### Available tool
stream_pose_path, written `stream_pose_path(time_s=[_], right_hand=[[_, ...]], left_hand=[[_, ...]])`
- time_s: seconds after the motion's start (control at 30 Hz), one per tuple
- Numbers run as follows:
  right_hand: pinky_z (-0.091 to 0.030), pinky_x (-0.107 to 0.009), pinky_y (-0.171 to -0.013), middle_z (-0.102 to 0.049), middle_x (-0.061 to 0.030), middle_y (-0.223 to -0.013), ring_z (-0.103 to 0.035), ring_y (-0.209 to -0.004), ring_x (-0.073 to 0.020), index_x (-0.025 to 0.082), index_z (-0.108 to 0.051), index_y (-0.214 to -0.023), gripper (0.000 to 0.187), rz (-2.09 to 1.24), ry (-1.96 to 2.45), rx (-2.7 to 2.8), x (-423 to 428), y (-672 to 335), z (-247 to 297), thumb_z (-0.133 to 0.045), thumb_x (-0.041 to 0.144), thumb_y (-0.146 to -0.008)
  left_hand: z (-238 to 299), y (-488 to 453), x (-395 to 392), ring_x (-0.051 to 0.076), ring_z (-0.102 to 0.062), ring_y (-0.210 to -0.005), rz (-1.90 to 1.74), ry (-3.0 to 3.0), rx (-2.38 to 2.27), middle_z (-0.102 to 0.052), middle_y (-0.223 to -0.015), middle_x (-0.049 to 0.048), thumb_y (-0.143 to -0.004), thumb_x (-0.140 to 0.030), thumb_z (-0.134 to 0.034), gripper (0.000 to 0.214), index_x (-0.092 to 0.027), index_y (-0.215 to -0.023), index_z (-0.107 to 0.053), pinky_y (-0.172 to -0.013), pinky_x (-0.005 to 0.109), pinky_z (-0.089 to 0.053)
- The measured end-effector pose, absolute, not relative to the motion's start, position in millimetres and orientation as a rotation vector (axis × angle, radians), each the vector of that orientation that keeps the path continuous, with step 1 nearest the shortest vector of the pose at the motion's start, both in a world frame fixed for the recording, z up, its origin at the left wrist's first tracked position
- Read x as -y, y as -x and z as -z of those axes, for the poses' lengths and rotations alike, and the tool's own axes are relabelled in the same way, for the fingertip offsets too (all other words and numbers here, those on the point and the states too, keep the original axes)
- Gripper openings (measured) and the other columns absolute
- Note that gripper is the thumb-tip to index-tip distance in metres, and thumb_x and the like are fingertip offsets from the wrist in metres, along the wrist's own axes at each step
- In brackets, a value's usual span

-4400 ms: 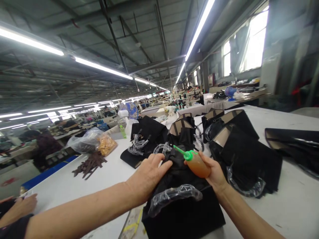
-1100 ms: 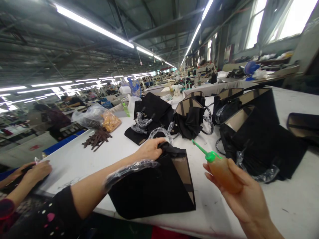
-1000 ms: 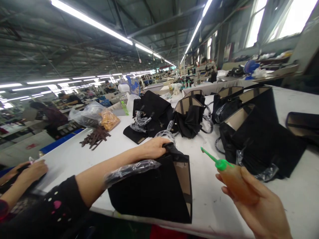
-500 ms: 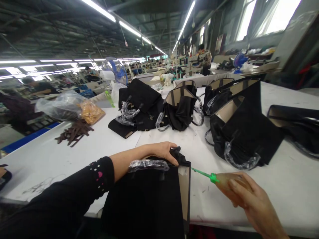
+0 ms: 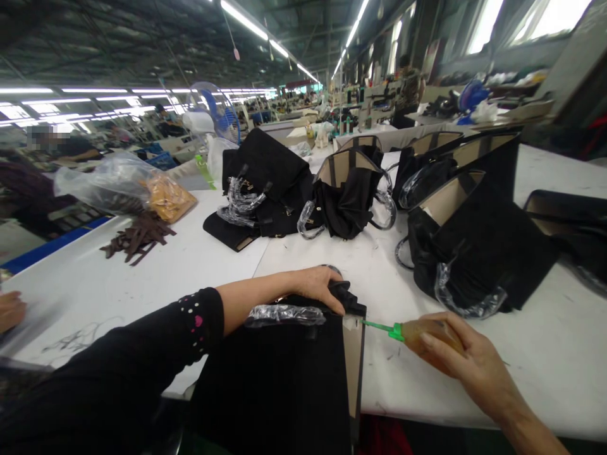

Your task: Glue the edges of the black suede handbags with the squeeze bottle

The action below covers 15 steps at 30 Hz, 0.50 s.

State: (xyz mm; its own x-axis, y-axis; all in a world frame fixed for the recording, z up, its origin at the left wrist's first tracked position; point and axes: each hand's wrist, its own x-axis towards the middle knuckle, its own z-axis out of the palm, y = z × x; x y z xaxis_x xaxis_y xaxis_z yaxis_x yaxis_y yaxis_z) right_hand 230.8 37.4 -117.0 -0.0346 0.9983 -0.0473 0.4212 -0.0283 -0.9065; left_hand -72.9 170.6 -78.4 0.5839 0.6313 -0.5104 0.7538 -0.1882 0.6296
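A black bag (image 5: pixel 284 385) hangs over the near edge of the white table (image 5: pixel 199 265), its plastic-wrapped handle (image 5: pixel 284 314) lying across the top. My left hand (image 5: pixel 318 285) is closed on the bag's upper corner, pinching folded black fabric. My right hand (image 5: pixel 467 363) grips an amber squeeze bottle (image 5: pixel 427 333) with a green nozzle (image 5: pixel 379 327). The nozzle tip touches the tan side panel (image 5: pixel 353 366) of the bag just below my left fingers.
Several more black bags (image 5: pixel 465 240) with tan linings stand across the far and right part of the table. A clear plastic sack (image 5: pixel 123 186) and a pile of dark strips (image 5: pixel 137 234) lie at the left. Another person's hand (image 5: pixel 9 309) shows at the left edge. A fan (image 5: pixel 213 117) stands behind.
The bag has slid toward me over the table edge. My right hand has brought the bottle down and left until its nozzle meets the bag's side panel. My left hand keeps its hold.
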Motion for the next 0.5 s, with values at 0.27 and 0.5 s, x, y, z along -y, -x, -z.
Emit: stream_pose_path(time_s=[0.27, 0.5], right_hand=[[-0.052, -0.036, -0.071, -0.075, -0.004, -0.092, -0.068, -0.087, -0.0292, 0.023, -0.069, -0.098, 0.036, -0.971, 1.556, 1.671, -47.0, -239.8, 126.0, -0.063, 0.057, -0.086], [-0.049, -0.035, -0.073, -0.073, -0.0018, -0.09, -0.067, -0.083, -0.0263, 0.024, -0.067, -0.098, 0.035, -0.969, 1.533, 1.669, -50.7, -239.2, 125.7, -0.063, 0.057, -0.087]], left_hand=[[74.4, 66.4, -163.1, 0.011, -0.052, -0.057, 0.167, -2.067, -1.099, -0.058, -0.06, -0.0049, -0.064, -0.042, -0.078, 0.027, -0.018, -0.076, -0.071, -0.055, 0.023, -0.035], [79.1, 70.2, -168.5, 0.009, -0.043, -0.051, 0.16, -2.131, -1.073, -0.047, -0.052, -0.0055, -0.073, -0.038, -0.065, 0.024, -0.018, -0.06, -0.06, -0.053, 0.023, -0.032]])
